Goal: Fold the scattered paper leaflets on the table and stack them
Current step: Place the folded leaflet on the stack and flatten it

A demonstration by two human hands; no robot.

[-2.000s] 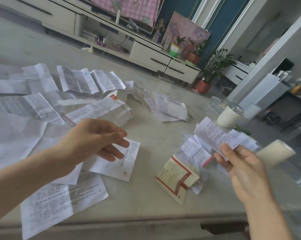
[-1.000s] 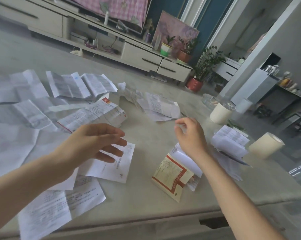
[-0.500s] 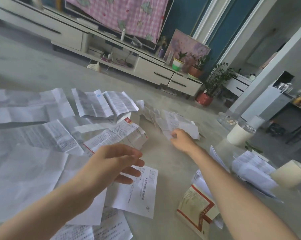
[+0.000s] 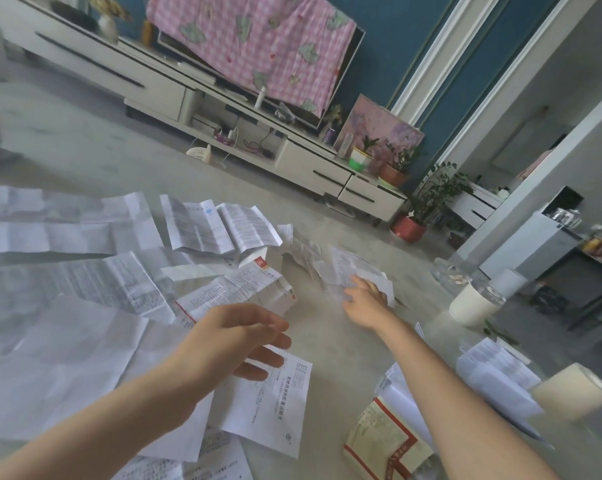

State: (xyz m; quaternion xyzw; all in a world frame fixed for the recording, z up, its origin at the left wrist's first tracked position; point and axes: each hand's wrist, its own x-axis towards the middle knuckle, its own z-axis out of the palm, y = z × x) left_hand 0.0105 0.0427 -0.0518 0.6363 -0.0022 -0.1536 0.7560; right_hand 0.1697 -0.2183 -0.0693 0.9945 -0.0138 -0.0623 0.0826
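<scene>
The right grip point(image 4: 365, 296) touches a crumpled leaflet point(image 4: 339, 266), fingers too blurred to tell any hold; left grip point(image 4: 239, 336) hovers slack-fingered, holding nothing.

Pink checked cloth point(image 4: 254, 43) hangs above white cabinet point(image 4: 313, 168).

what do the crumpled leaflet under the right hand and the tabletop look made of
Crumpled leaflet: thin matte printed paper, shown by sharp creases and wrinkles. Tabletop: smooth, pale, faintly veined, probably stone or a marble-look slab; which is unclear.
</scene>
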